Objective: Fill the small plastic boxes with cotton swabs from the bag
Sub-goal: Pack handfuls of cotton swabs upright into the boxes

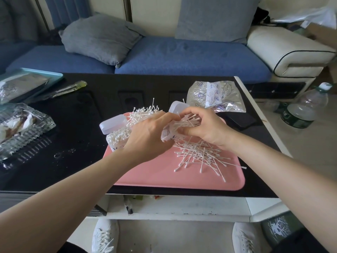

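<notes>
While the left hand (149, 136) grips a small translucent plastic box (169, 134), the right hand (206, 128) pinches a bundle of white cotton swabs (187, 119) at its mouth. Loose swabs (198, 156) litter the pink plastic tray (155, 172) beneath that hand; a crinkled clear bag (215, 96) lies beyond.

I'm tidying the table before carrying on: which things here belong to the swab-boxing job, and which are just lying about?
Job: pink tray, loose cotton swabs, filled box, second box in the left hand, swab bundle in the right hand, plastic bag.
Lying about: glass dish, utility knife, teal tray, water bottle.
</notes>
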